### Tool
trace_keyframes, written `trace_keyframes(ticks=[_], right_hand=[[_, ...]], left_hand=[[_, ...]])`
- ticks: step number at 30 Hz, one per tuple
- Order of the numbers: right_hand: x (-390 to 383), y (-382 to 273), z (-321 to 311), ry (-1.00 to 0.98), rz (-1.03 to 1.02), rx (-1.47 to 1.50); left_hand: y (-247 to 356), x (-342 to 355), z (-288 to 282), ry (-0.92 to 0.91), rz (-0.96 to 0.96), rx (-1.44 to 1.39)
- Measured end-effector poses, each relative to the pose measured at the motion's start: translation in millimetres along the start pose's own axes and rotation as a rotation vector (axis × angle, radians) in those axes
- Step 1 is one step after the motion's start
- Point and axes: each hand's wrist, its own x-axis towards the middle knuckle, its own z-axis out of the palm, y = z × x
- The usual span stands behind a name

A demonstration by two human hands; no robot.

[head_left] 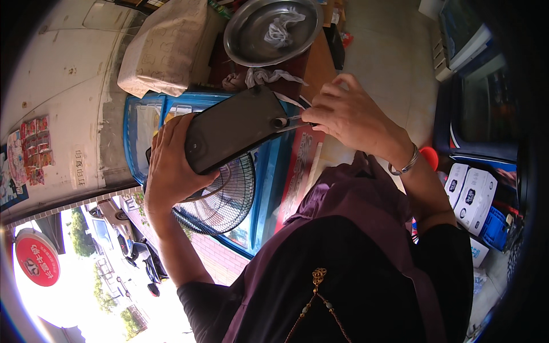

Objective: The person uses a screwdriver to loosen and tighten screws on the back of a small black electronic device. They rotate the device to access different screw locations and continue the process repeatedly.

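My left hand (170,163) is wrapped round the lower left end of a flat black rectangular device (235,130), which is tilted up to the right. A small round silver part (279,122) shows at the device's right end. Just beyond that end, my right hand (350,114) is closed, thumb and fingers pinched together. Between them runs a thin pale cord or strip (294,119), its end hidden in my right fingers. Below the device, partly behind my left hand, is a wire-caged fan (226,200).
A blue-framed glass case (271,183) stands behind the fan. Above it are a metal basin (243,50) with a crumpled white cloth (283,28), and a cloth-covered box (163,51). White cartons (476,197) and a blue basket (494,230) lie at the right. The street shows at lower left.
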Motion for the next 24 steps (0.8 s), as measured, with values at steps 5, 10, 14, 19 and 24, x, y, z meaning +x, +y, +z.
trace_keyframes(ticks=[5,10,14,19,24], right_hand=[[-3.3,-0.9,0.8,0.026,-0.026,-0.02],[-15.2,1.5,14.7,0.12,0.25,0.511],[-15.5,1.2,15.4,0.092,0.686,1.046],[-6.8,-7.9,32.3,0.016,0.675,1.17],[-4.6,-3.2,29.3,0.008,0.751,1.257]], left_hand=[[2.3,-1.1,-0.3,-0.001,0.033,0.042],[0.0,-1.5,-0.2,-0.004,0.02,0.032],[0.3,0.2,-1.1,-0.032,-0.008,0.032],[6.5,1.8,-2.7,-0.075,-0.079,0.055],[7.0,-0.2,-2.8,-0.086,-0.073,0.055]])
